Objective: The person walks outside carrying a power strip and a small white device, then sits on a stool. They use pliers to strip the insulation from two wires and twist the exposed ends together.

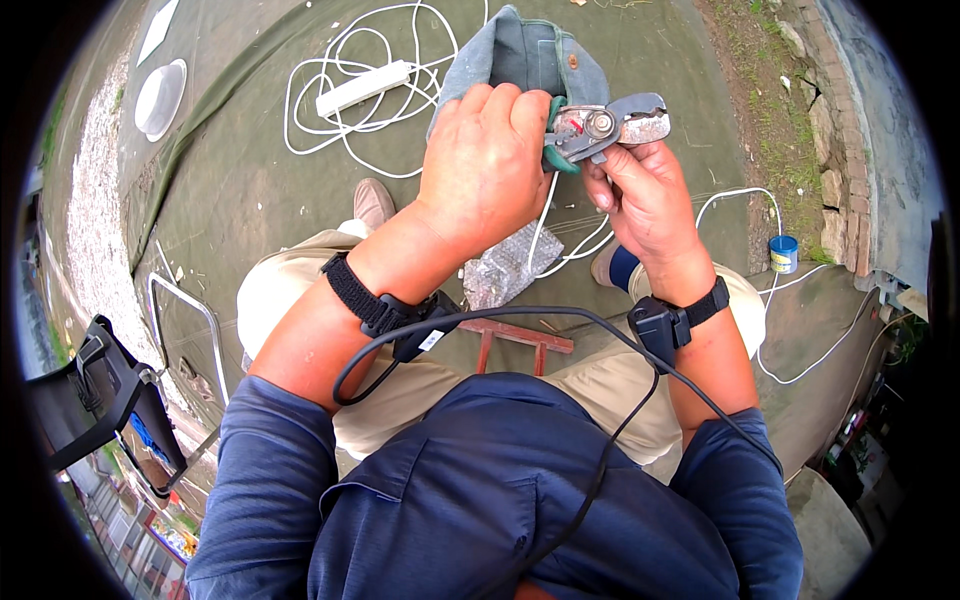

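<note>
My left hand (pixel 488 165) is wrapped round the green handles of a ratchet cable cutter (pixel 592 124), which points to the right. On the right, my right hand (pixel 648 205) holds the cutter near its head, with the thumb against the metal below the pivot and the other fingers curled behind. Whether something small is also between those fingers cannot be made out. Just beyond the hands stands a blue-grey canvas bag (pixel 545 60), its mouth open. A white cable (pixel 545 225) hangs below the cutter, beside a bubble-wrapped bundle (pixel 500 268) on the ground.
A white power strip (pixel 362 88) lies among loops of white cord at the far left. To the right is a small blue can (pixel 784 253) beside a stone edge. A reddish wooden stool (pixel 515 335) shows between my knees, and a black folding chair (pixel 105 395) stands at left.
</note>
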Demonstrator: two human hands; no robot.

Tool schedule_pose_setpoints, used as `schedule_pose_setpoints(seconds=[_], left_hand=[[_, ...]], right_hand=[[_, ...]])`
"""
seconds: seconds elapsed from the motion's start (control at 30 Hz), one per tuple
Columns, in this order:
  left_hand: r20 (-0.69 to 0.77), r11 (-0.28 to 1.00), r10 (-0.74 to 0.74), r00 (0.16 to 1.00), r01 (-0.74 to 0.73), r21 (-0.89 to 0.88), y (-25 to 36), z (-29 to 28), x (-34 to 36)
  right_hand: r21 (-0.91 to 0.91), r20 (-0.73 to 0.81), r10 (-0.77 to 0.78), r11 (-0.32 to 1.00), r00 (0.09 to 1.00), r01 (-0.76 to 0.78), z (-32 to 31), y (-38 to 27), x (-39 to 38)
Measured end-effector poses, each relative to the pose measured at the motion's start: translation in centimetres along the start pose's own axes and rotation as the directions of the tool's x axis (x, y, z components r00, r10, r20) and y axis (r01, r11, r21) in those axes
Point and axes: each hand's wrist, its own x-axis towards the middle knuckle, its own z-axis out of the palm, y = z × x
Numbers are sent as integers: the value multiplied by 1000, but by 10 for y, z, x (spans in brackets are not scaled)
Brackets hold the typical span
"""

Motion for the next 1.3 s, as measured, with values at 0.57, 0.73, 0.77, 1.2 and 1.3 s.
schedule_pose_setpoints(seconds=[0.57, 0.73, 0.77, 1.2, 1.3], left_hand=[[22, 1000, -13, 1000, 13, -22, 2, 3, -2], [-1, 1000, 0, 1000, 0, -13, 2, 2, -2], [-8, 1000, 4, 1000, -4, -10, 1, 4, -2], [-45, 999, 19, 999, -17, 38, -3, 6, -2], [-41, 999, 25, 999, -24, 38, -3, 7, -1]], right_hand=[[-72, -27, -12, 997, 1000, 10, 0, 1, -2], [-111, -63, -12, 994, 998, 5, 5, 0, -3], [-106, -42, -27, 994, 999, 23, 2, 2, -2], [-38, 18, -62, 997, 998, 62, -2, 6, -2], [-38, 17, -55, 998, 998, 56, -2, 6, -2]])
